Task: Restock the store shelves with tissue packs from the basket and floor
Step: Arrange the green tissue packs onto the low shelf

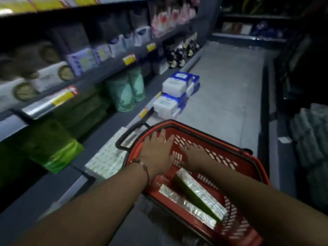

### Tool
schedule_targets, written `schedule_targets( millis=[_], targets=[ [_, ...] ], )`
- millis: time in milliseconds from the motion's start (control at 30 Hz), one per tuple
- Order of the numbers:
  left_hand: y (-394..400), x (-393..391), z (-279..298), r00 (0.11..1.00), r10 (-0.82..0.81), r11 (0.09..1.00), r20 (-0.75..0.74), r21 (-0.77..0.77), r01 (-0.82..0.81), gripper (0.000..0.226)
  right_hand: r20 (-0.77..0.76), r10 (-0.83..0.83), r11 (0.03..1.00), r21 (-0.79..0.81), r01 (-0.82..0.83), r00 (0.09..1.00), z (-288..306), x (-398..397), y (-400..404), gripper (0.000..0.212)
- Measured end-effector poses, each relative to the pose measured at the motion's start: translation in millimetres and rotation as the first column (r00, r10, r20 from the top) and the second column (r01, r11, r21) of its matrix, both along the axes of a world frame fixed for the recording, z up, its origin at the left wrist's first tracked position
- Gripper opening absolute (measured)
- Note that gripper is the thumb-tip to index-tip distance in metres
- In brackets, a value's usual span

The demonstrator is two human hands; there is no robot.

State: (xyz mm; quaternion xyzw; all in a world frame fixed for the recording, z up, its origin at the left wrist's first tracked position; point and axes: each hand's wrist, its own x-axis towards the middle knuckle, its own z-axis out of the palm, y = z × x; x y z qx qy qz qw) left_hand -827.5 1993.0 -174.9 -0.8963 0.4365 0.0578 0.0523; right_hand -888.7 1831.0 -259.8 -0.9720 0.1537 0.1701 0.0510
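Reaching into the red basket [230, 158], both hands are spread flat with nothing gripped: the left hand [157, 153] has straight fingers splayed wide, and the right hand [194, 157] likewise lies open beside it. Two long packs [198, 194] lie behind the fingertips, nearer the wrists, one tilted across the other. More blue-and-white packs [175, 93] sit stacked on the floor well beyond the fingers, and a pale pack [106, 157] lies just left of the left hand, outside the basket. Likely risks: the fingers sit past the packs, so a grab could close on bare mesh, and the tilted pack may slide off its neighbour if nudged.
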Motion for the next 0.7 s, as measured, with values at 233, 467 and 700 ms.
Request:
schedule_targets(
  millis=[233, 467, 700],
  targets=[
    [-20.2, -14.0, -39.2, 0.991, -0.114, 0.969, -0.070, 0.214, 0.126, 0.080, -0.259, -0.278, 0.948, 0.083, 0.308, 0.925, -111.4, -47.3, -10.4, 0.067],
    [-13.5, -14.8, -36.6, 0.992, -0.106, 0.975, -0.067, 0.189, 0.116, 0.077, -0.235, -0.349, 0.933, -0.001, 0.359, 0.907, -171.4, -85.6, -0.2, 0.086],
    [6.8, -7.9, -24.8, 0.995, -0.004, 0.984, -0.104, 0.175, 0.022, 0.074, -0.066, -0.366, 0.909, 0.189, 0.372, 0.928, -121.0, -67.0, -8.2, 0.015]
  ],
)
